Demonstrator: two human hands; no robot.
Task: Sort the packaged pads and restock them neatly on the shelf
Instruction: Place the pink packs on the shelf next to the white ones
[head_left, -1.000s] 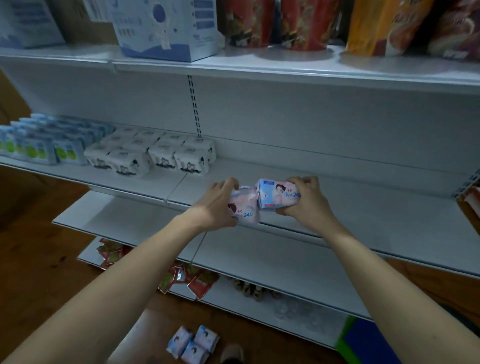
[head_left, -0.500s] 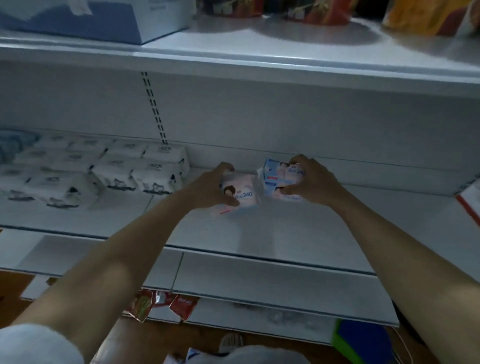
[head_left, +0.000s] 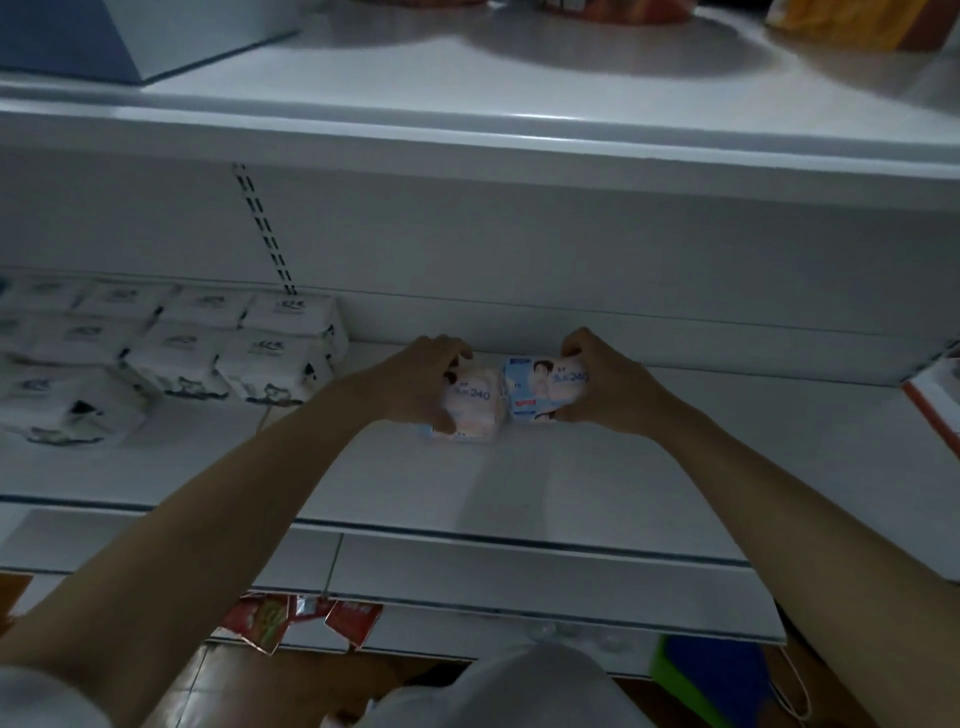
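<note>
Two small pad packs sit side by side toward the back of a white shelf (head_left: 519, 483), touching each other. The left pack (head_left: 475, 402) is pale pink, printed "240". The right pack (head_left: 545, 387) is blue and white with a printed face, and its long side runs left to right. The left hand (head_left: 415, 382) grips the pink pack, fingers curled over its top and thumb at its front. The right hand (head_left: 602, 384) grips the blue pack from its right end. Each hand is already on its own pack, so neither needs to reach. Whether the packs rest fully on the shelf cannot be told.

To the left, well apart, neat rows of white packs (head_left: 228, 353) fill the same shelf. The stretch between them and the pink pack looks open, as does the shelf to the right. An upper shelf (head_left: 519, 130) overhangs the hands. Red packets (head_left: 301, 621) hang below the shelf's front edge.
</note>
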